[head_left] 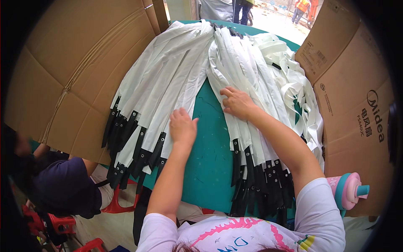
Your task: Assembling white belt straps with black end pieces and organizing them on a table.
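White strips point(161, 82) drape the counter point(208, 168) mid-frame. The left hand point(183, 127) lies loosely spread over them; the right hand point(237, 103) curls there, grip unclear. Lower right, a lidded pink bottle point(349, 191) hides its contents.

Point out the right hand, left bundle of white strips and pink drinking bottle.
Right hand point(238, 103): head view, its back.
Left bundle of white strips point(163, 84): head view, midsection.
Pink drinking bottle point(351, 191): head view, lid.

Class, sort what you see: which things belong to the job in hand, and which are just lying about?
In the job, it seems:
white strips, at left hand and right hand
their black ends
loose ribbon, probably
green table, beneath

Apparently just about:
pink bottle
red stools
cardboard, role unclear
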### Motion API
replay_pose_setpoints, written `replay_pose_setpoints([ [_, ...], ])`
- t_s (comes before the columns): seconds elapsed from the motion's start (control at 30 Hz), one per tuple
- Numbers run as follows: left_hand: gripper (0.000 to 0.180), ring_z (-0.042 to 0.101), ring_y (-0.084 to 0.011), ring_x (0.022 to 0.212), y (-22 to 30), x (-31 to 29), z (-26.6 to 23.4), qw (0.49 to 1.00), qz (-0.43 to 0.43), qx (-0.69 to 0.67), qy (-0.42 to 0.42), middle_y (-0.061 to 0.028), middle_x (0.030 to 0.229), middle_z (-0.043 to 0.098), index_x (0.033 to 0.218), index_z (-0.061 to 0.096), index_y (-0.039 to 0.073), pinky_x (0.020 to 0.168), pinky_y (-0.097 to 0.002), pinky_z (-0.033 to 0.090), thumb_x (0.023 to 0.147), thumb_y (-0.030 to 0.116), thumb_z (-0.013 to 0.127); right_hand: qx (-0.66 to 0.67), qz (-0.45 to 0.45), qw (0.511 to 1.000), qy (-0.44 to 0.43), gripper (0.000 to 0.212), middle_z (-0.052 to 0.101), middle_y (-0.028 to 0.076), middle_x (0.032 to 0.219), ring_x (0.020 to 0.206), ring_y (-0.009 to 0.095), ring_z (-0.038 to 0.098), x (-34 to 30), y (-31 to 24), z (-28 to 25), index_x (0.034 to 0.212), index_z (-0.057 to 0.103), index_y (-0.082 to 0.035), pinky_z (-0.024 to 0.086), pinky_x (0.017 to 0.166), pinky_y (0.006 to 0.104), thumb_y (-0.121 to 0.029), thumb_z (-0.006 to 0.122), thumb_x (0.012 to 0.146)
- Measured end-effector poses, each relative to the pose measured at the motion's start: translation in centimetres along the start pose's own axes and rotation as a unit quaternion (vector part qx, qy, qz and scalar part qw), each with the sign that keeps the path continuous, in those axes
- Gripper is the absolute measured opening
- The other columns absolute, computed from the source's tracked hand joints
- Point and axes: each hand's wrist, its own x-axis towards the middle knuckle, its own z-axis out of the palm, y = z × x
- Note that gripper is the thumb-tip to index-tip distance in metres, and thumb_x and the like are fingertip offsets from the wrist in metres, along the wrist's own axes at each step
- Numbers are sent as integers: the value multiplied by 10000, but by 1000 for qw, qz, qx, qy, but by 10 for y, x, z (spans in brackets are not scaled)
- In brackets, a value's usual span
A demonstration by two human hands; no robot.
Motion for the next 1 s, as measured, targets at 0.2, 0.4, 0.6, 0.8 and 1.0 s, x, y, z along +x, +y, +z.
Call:
replay_pose_setpoints([
  [0.2,218,575,-307,942,-7,16,12,983,-80,66,-151,-145,977,612,934,582,15,778,-386,479,784,164,636,-22,-142,984,101,271,620,49,1050,1128,184,507,-10,22,28,1055,605,-116,162,1139,342,-244,591,817],
  [0.4,131,605,-260,914,-8,24,12,981,-46,147,-119,-127,924,637,898,617,39,765,-370,491,830,122,543,-62,-52,991,-106,216,606,128,655,929,216,610,-9,2,-7,936,561,-35,236,1118,371,-234,502,879],
  [0.6,110,648,-343,717,3,19,0,990,-58,-29,-122,-186,764,650,856,585,34,653,-444,523,826,101,504,-68,-56,995,-44,280,612,121,680,840,276,614,-7,14,12,1121,528,-28,386,1007,371,-169,435,898],
  [0.8,117,606,-432,709,93,-19,15,946,54,-235,-217,-246,754,623,879,561,11,662,-524,488,840,111,515,-72,-34,997,-12,598,643,65,811,867,234,612,-20,8,-3,1347,420,-307,477,782,345,-83,488,797],
  [1.0,267,585,-353,867,43,-25,-3,957,67,-276,-56,-201,907,614,990,583,-3,763,-431,461,813,193,622,-53,-50,997,-32,353,617,36,903,925,198,581,-50,33,-12,1043,667,-218,476,767,327,-68,541,749],
])
